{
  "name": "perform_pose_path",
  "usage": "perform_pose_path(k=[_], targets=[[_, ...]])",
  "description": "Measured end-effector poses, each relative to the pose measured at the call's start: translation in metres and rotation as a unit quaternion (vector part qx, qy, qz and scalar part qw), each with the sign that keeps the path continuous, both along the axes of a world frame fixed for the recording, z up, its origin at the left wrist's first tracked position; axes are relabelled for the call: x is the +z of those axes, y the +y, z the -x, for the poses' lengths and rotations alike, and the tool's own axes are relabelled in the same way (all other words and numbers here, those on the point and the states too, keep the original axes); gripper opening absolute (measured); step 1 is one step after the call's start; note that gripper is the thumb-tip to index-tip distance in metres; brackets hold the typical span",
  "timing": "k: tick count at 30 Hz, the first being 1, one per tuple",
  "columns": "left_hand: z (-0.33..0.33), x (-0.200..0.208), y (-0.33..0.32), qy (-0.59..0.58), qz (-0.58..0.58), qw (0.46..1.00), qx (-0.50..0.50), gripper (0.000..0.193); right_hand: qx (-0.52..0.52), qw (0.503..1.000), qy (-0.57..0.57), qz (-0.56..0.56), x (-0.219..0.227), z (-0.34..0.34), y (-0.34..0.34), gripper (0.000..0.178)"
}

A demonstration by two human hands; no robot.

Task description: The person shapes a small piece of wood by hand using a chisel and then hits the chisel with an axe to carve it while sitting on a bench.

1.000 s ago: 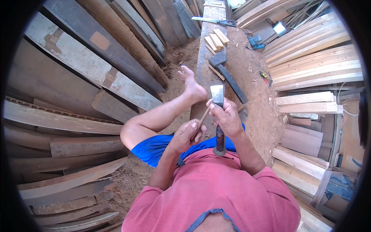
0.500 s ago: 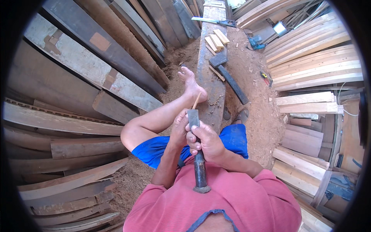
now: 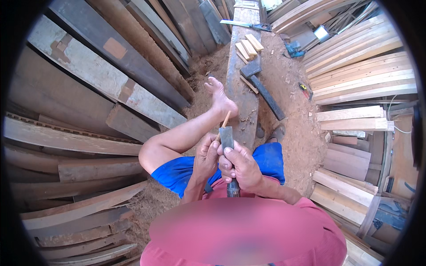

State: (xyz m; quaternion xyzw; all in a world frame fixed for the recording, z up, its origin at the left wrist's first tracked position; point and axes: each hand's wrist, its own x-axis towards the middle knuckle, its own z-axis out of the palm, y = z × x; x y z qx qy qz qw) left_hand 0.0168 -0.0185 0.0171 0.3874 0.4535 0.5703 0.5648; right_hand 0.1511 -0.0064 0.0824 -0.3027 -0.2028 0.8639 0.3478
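In front of my lap, my right hand point(image 3: 244, 167) is wrapped round a chisel point(image 3: 226, 136), its flat grey blade pointing away from me. The dark handle runs back toward my pink shirt, where a blurred patch hides its end. My left hand point(image 3: 206, 156) is closed on a thin wooden stick point(image 3: 226, 120) beside the blade. The upper end of the stick sticks out past the chisel's edge; I cannot tell whether the two touch. Beyond my bare foot, a mallet point(image 3: 252, 69) with a dark handle lies across the long wooden bench point(image 3: 236, 46).
Several short wood pieces point(image 3: 254, 42) lie on the bench, and a handsaw point(image 3: 243, 24) rests farther off. Stacked boards point(image 3: 359, 71) line the right. Large planks point(image 3: 106, 84) lean at the left. A blue power tool point(image 3: 293, 48) sits on the dusty ground.
The chisel and both hands have shifted slightly right. More of the stick shows beside the blade. The chisel's handle end, seen against my chest before, is now hidden.
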Motion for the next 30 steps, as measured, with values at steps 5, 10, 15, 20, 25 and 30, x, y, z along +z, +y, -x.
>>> perform_pose_path(k=[5, 10, 15, 20, 25, 30], targets=[[0.007, -0.032, -0.063, 0.050, 0.058, 0.994, -0.084, 0.014, -0.079, 0.995, 0.050, -0.043, 0.027, -0.029, 0.005, 0.015], [0.011, -0.025, -0.028, -0.056, 0.093, 0.993, -0.047, 0.013, -0.064, 0.996, 0.032, 0.045, 0.000, -0.013, 0.012, 0.013], [0.013, -0.014, 0.007, -0.018, 0.009, 1.000, -0.022, 0.019, 0.026, 0.998, 0.044, 0.028, 0.002, 0.011, 0.008, 0.014], [0.014, -0.007, -0.006, 0.034, -0.022, 0.997, -0.061, 0.027, 0.017, 0.999, 0.046, 0.011, 0.006, 0.002, 0.001, 0.014], [0.006, 0.004, -0.020, -0.051, 0.024, 0.997, -0.052, 0.028, -0.012, 1.000, 0.022, -0.012, 0.007, -0.004, -0.002, 0.017], [0.036, -0.018, -0.058, 0.152, -0.102, 0.976, -0.119, 0.027, -0.119, 0.987, 0.079, -0.077, 0.034, -0.044, 0.003, 0.016]])
